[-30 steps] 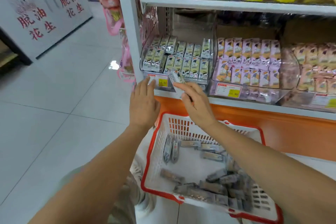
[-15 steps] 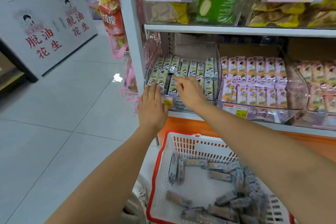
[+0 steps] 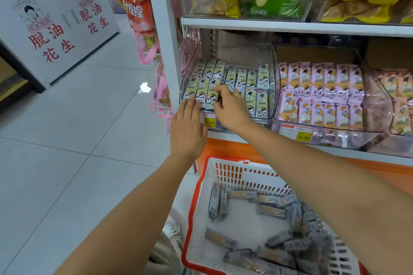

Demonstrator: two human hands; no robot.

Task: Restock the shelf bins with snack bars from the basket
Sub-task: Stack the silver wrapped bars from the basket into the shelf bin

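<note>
Slotting, head view: right hand (image 3: 230, 107) pinches bar (image 3: 211, 98) upright in bin (image 3: 271, 87), long axis up-and-back, just left of its knuckles. Left hand (image 3: 187, 127), flat-fingered, touches bin front. Basket (image 3: 194, 207) lies below both hands.

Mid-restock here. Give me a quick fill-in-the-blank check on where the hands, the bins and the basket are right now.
1. The left hand touches the front of the clear bin with ____ fingers.
2. The right hand reaches among the green snack bars; the neighbouring bin's bars are ____.
3. The basket holding grey bars has a ____ rim.
4. The basket sits ____ the shelf bins.

Missing words: straight; pink; red; below.
</note>
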